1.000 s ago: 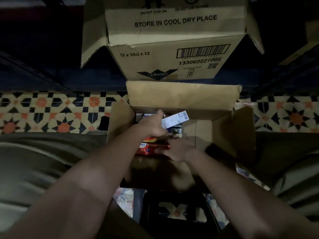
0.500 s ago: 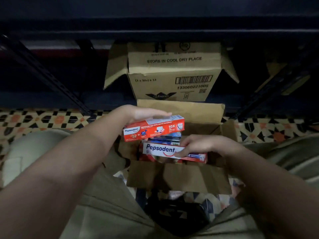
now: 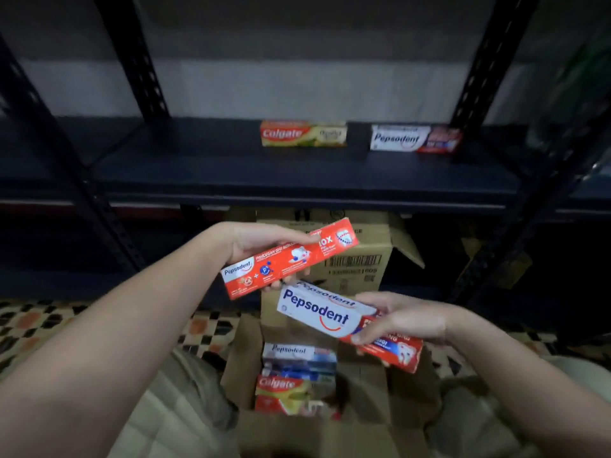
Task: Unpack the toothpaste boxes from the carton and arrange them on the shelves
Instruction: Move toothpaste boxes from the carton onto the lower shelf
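**Both hands loaded, two boxes up on the shelf**

While the left hand [image 3: 261, 242] grips a red Pepsodent box [image 3: 289, 262], thumb on top and fingers curled under, the right hand [image 3: 401, 317] pinches a white-and-red Pepsodent box [image 3: 334, 317] near its middle. Both boxes are held in the air above the open carton [image 3: 238, 368], red one higher and to the left, tilted up at its right end; the white one slopes down to the right. They sit close, can't tell if they touch.

Carton is between the person's knees. Inside it: a Pepsodent pack [image 3: 299, 353] on top of the stack, a Colgate pack [image 3: 284, 388] in front of it, more below, blurred.

Shelf [image 3: 198, 166] ahead carries a Colgate box [image 3: 303, 133] and, well apart to its right, a white Pepsodent box on the shelf [image 3: 415, 138], both lying lengthwise at the back.

Under that shelf sits a second cardboard carton [image 3: 367, 256], flaps open, barcode facing out. Patterned floor tiles [image 3: 39, 325] are visible left of the carton. Black perforated uprights [image 3: 139, 61] frame the rack.
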